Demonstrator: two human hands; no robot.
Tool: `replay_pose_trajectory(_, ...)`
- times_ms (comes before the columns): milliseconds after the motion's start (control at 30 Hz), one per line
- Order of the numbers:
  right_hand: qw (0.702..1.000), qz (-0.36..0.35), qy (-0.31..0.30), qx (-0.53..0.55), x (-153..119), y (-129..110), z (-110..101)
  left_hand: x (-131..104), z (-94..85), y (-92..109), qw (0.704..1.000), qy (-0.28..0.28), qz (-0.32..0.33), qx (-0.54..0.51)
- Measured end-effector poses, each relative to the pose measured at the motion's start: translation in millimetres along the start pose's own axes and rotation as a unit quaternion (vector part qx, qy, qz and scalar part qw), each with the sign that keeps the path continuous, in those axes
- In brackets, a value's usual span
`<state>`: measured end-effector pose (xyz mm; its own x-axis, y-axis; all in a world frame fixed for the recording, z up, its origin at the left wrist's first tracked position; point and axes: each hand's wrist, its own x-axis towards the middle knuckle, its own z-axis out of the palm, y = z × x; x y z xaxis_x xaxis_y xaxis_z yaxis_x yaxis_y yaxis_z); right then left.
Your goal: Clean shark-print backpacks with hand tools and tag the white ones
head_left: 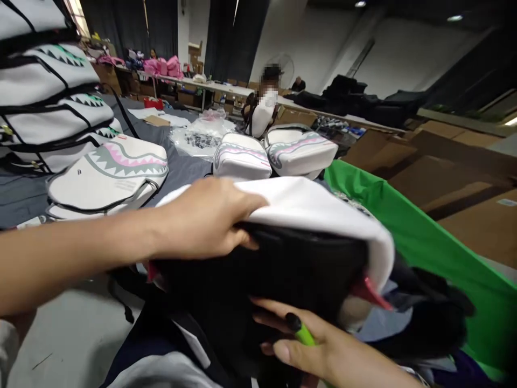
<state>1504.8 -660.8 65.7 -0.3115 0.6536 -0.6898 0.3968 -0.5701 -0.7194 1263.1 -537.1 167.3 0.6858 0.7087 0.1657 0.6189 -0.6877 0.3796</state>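
A white bag with a black underside or lining faces me in the middle, with red bits at both lower corners. My left hand grips its white upper edge, thumb tucked under against the black part. Lower right, my right hand holds a green pen with a black end between its fingers, and its fingertips rest against the black material. Whether those fingertips pinch the fabric is hidden.
White backpacks with shark-mouth prints lie on the dark cloth; more are stacked at left. A green sheet and cardboard boxes stand at right. Clear plastic lies behind. People are in the background.
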Motion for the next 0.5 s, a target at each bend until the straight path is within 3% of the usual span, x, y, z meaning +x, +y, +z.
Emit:
replay_pose_trajectory(67,0.998,-0.057,0.020,-0.005,-8,-40,-20,18,-48.6,20,0.991,0.043,0.023,0.122)
replay_pose_trajectory(167,0.971,-0.206,0.120,-0.006,0,-111,-56,35,-95.7,44,0.926,0.218,0.044,0.305)
replay_pose_trajectory(233,0.909,-0.353,0.221,0.033,17,-153,-79,51,-104.2,50,0.866,0.325,0.047,0.377)
replay_pose_trajectory(300,0.840,-0.460,0.276,0.074,41,-175,-96,81,-95.8,43,0.833,0.381,0.078,0.393)
replay_pose_trajectory(333,0.832,-0.477,0.271,0.085,54,-175,-101,102,-86.7,35,0.822,0.403,0.106,0.388)
replay_pose_trajectory(400,0.872,-0.436,0.208,0.083,81,-152,-105,158,-62.0,8,0.797,0.448,0.158,0.374)
replay_pose_trajectory(433,0.907,-0.379,0.170,0.069,93,-129,-106,191,-47.4,-9,0.788,0.466,0.159,0.370)
replay_pose_trajectory(500,0.947,-0.281,0.152,0.044,115,-69,-108,261,-13.6,-48,0.792,0.478,0.143,0.353)
